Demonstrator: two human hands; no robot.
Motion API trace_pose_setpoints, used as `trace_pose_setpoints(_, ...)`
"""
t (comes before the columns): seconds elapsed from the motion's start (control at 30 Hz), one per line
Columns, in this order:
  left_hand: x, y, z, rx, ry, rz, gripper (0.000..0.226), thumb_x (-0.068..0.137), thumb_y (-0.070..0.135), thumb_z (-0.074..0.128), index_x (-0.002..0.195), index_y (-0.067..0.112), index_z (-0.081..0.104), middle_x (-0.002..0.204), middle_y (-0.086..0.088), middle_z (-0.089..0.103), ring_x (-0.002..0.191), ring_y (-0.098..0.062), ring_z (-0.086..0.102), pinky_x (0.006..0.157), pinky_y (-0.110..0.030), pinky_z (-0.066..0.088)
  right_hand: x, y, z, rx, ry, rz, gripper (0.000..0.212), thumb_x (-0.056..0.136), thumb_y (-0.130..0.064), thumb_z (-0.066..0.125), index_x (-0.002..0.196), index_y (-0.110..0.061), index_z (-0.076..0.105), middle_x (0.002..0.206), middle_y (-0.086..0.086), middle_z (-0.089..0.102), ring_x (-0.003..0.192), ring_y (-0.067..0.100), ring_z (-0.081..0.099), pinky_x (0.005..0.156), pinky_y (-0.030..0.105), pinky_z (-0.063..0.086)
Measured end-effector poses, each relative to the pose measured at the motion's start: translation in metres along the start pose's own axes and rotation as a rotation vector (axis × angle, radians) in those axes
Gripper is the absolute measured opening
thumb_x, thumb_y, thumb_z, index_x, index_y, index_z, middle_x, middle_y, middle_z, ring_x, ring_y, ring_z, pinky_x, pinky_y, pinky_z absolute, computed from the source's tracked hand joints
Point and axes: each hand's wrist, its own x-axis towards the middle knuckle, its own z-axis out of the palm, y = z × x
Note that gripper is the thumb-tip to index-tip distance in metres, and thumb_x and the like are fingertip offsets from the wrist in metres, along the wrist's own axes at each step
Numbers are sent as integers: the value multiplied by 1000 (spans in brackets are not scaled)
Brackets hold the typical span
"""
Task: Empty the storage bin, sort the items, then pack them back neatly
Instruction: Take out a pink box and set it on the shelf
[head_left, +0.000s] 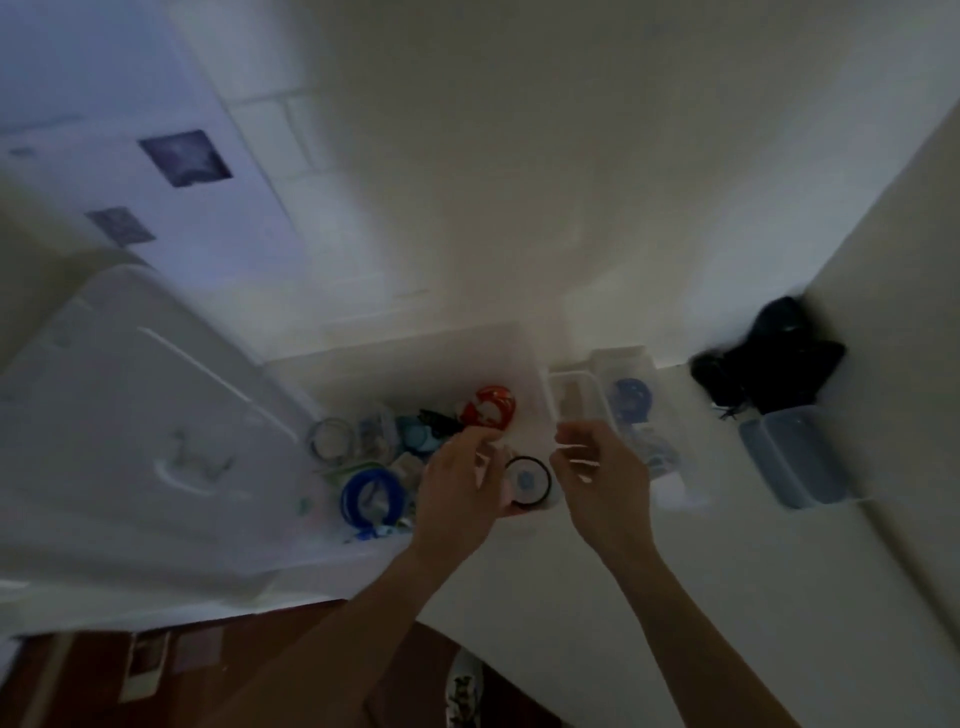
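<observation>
Both hands are raised over a pale surface (571, 597), close together. The left hand (460, 486) is curled around a clear bag or wrapper holding a black-rimmed coil (527, 480), which lies between the two hands. The right hand (602, 478) is seen with its fingers bent and its fingertips (566, 436) pinching a thin, pale edge (probably the same clear wrapper, though the blur prevents certainty).

Just beyond and to the left of the left hand, the open storage bin (395, 358) is seen, translucent white, with loose items heaped inside: a red and white coil (488, 408) beyond the left hand's fingertips, a blue coil (371, 493) just left of the left hand, a grey ring-shaped coil (332, 439) farther left, and small teal and black pieces between them that cannot be identified. Far to the left of the left hand a large white lid (130, 415) is lying.

Just beyond the right hand a small clear container (571, 400) is standing, and beside it, to the right, a second clear container (636, 405) with a blue spool inside. Well to the right of the right hand a bluish lidded box (795, 457) is resting, with a black bundle (774, 358) beyond it.
</observation>
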Motion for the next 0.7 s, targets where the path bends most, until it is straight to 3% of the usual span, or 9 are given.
trace_pose_setpoints(0.17,10,-76,-24,416,6,93,25,92,31,50,111,20,62,110,-6,62,103,-29,57,87,-42,48,29,0,58,-398,-220,-52,38,86,-16,68,123,-16,58,115,-1,67,100,17,65,87,33,54)
trace_pose_setpoints(0.33,1,-115,-31,353,-11,153,34,93,32,39,107,13,64,105,-6,62,97,-28,57,84,-38,47,70,-3,104,-700,-423,-18,39,91,-14,56,129,-7,52,128,14,61,117,33,57,95,35,44)
trace_pose_setpoints(0.47,4,-123,-30,284,-51,82,36,93,38,39,111,15,61,109,-5,60,100,-23,55,83,-38,49,92,-7,111,-631,-452,113,37,92,-22,60,127,-11,55,126,13,62,116,32,58,99,39,46)
trace_pose_setpoints(0.53,6,-123,-29,248,-68,36,37,92,38,41,113,14,60,110,-6,60,100,-24,56,81,-40,51,86,-8,109,-558,-554,170,50,85,-34,71,131,-20,55,126,7,61,116,27,58,100,41,47)
trace_pose_setpoints(0.6,7,-123,-30,235,-91,24,34,93,36,44,114,14,59,111,-6,59,102,-25,56,81,-38,50,76,-8,110,-668,-690,147,73,76,-44,79,140,-25,49,132,4,52,118,24,53,102,38,45)
trace_pose_setpoints(0.7,7,-121,-33,246,-176,35,40,98,32,45,134,16,51,136,-6,52,126,-25,48,97,-35,42,64,2,114,-791,-673,108,92,66,-49,85,143,-22,43,130,11,44,115,28,51,100,36,45)
